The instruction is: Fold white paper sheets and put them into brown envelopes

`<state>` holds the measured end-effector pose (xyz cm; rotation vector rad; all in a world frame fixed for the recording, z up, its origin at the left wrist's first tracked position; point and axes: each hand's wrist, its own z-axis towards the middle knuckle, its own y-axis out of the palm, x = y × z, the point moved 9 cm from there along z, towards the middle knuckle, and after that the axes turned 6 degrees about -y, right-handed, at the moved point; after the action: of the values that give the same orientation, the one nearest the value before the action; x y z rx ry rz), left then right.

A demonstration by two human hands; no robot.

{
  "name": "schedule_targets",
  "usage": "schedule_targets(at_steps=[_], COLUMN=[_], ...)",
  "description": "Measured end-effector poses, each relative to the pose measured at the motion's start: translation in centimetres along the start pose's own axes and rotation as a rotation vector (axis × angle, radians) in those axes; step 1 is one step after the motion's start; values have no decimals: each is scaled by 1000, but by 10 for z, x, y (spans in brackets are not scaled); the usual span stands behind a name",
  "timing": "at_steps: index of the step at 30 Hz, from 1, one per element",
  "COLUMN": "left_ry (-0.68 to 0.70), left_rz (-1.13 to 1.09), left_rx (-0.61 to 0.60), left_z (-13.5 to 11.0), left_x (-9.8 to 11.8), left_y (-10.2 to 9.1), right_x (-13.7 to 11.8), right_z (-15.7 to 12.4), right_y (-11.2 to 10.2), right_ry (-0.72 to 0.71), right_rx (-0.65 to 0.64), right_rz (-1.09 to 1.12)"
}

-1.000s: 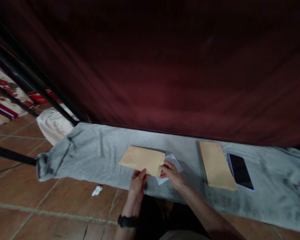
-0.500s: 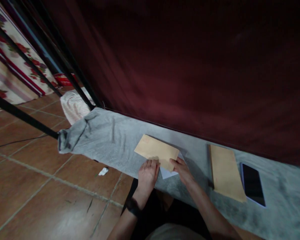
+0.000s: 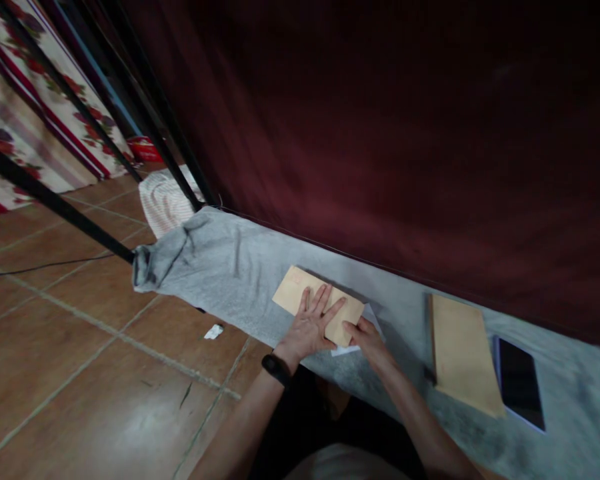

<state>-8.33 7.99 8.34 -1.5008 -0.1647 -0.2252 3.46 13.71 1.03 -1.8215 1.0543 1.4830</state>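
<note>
A tan paper envelope (image 3: pixel 296 283) lies on the grey cloth in front of me. My left hand (image 3: pixel 311 325) rests flat on top of it with fingers spread. At the envelope's right end, my right hand (image 3: pixel 369 339) pinches the corner between thumb and fingers. White paper (image 3: pixel 375 319) sticks out from under that end, partly hidden by the envelope and my right hand. A dark band (image 3: pixel 277 369) circles my left wrist.
To the right lie a pile of tan envelopes (image 3: pixel 465 353) and a phone (image 3: pixel 520 381). The grey cloth (image 3: pixel 240 267) covers a narrow surface along a dark red curtain (image 3: pixel 330 167). Black poles (image 3: pixel 55 200) stand at left; a white scrap (image 3: pixel 213 331) lies on the tiled floor.
My left hand has moved from the envelope's near edge onto its top, and its fingers have spread out. My right hand stays at the right corner. The view has shifted slightly.
</note>
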Motion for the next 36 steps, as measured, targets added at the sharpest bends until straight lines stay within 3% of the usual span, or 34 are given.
schedule_targets(at_steps=[12,17,25,36], left_ry=[-5,28,26,-30], left_rz=[-61,-100,-48,-79], left_rx=[-127,-117,-65,-130], left_z=[11,10,12,14], left_x=[-9,-10,-22,-34], left_y=[-4,-8,-11,9], right_x=[-4,-6,-17,2], right_z=[0,0,-6,12], right_y=[-7,-2,2,-19], right_ry=[56,41,20,20], right_rx=[-105,-171,-161,110], right_rz=[-61,31,173,-106])
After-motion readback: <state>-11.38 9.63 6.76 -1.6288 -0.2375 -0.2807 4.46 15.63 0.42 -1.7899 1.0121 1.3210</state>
